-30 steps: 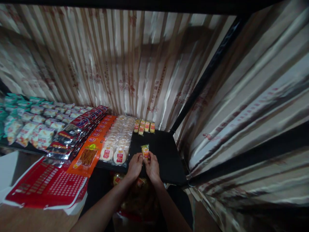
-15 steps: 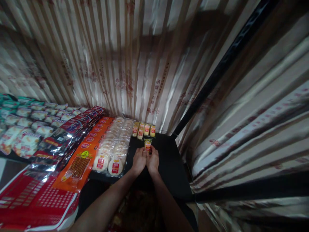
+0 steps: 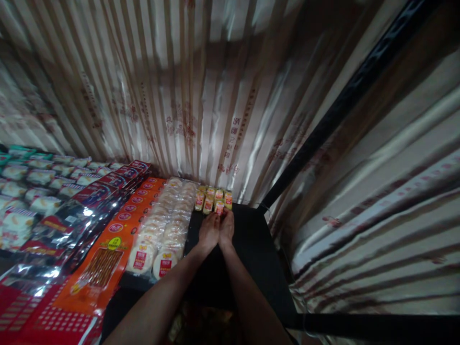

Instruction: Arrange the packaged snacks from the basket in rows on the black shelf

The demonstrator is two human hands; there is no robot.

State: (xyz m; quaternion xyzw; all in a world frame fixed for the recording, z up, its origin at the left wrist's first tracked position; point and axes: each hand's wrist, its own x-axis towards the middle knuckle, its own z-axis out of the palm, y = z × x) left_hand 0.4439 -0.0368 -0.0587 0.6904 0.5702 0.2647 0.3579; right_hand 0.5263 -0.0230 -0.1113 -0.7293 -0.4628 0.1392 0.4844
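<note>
Both my hands meet at a small yellow snack packet [image 3: 219, 207] with a red and white label, at the front of a group of matching packets [image 3: 199, 200] on the black surface [image 3: 247, 254]. My left hand [image 3: 209, 230] grips the packet's near end from the left. Opposite it, my right hand [image 3: 226, 227] closes on the same packet from the right. The fingertips partly cover its lower end. Several packets stand in short rows just behind and to the left of it.
Left of the packets lie clear-wrapped round crackers [image 3: 166, 230], orange snack bags [image 3: 104, 258], dark red bags [image 3: 104, 191] and white packs [image 3: 43, 177]. A red basket [image 3: 46, 311] sits at lower left. Behind hangs a pleated curtain [image 3: 201, 96]; a black pole [image 3: 323, 129] slants at right.
My hands have carried the yellow packet forward, away from me, up against the other packets. The view has shifted slightly.
</note>
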